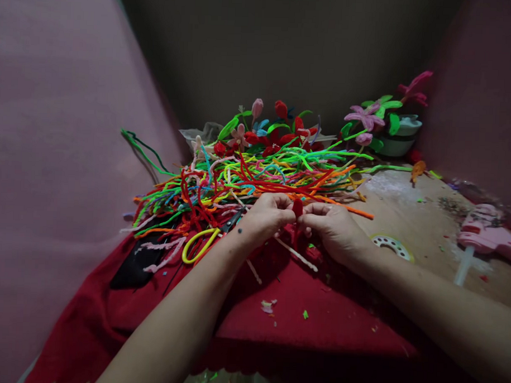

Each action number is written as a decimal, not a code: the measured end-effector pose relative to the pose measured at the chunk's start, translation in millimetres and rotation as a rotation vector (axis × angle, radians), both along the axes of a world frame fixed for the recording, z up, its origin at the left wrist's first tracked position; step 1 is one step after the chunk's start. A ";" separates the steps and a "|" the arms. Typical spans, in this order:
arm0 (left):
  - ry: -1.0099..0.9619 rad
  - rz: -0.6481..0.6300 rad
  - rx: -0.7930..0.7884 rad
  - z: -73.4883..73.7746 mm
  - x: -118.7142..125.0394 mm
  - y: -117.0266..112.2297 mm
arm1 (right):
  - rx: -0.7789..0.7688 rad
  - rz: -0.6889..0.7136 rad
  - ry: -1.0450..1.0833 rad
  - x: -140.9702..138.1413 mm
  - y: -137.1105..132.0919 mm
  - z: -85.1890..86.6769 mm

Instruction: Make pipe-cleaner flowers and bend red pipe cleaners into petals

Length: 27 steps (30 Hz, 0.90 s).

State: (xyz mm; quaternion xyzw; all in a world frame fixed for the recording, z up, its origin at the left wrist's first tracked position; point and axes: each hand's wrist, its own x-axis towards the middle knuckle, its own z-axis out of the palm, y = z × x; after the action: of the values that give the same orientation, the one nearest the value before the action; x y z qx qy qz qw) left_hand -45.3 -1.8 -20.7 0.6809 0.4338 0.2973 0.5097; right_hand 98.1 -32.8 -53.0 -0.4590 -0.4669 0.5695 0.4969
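Between my two hands is a small dark red piece of pipe cleaner (297, 208), bent into a rounded loop at its top. My left hand (271, 213) pinches it from the left with thumb and fingertips. From the right, my right hand (326, 224) pinches it as well. Part of the red piece is hidden by my fingers. Just below the hands, a white pipe cleaner (297, 255) lies on the red cloth (318, 322). Scissors with yellow handles (201, 245) rest beside my left wrist.
Behind my hands spreads a heap of coloured pipe cleaners (256, 177). Pipe-cleaner flowers (278, 139) stand at the back, more by a pale pot (402, 142). A pink glue gun (484, 233), a tape roll (391, 247) and a black flat object (138, 263) lie around.
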 end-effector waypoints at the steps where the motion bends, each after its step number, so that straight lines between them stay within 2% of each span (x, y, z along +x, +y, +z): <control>1: -0.002 0.010 -0.001 0.2 0.7 -0.6 | 0.000 -0.005 0.005 -0.2 0.1 0.2; 7: -0.094 -0.007 -0.118 6.4 -2.2 -2.1 | 0.028 0.008 0.079 4.5 6.3 -4.7; 13: -0.200 0.032 -0.084 6.7 -6.6 1.4 | 0.013 0.057 0.239 6.9 10.4 -6.0; 20: -0.162 -0.013 -0.014 4.7 -1.8 -3.5 | 0.014 0.024 0.292 6.7 10.9 -1.5; 25: -0.186 0.060 -0.091 2.3 3.9 -7.0 | 0.004 0.017 0.336 8.1 11.6 2.1; 27: -0.195 0.053 -0.130 2.2 4.1 -6.6 | -0.001 -0.008 0.347 8.2 11.6 3.4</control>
State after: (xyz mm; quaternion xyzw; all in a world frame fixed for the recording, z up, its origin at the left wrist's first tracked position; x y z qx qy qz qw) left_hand -41.2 -8.3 -18.5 0.6026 0.4185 0.3468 0.5843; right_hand 106.3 -21.2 -49.6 -0.3557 -0.3721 0.6384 0.5722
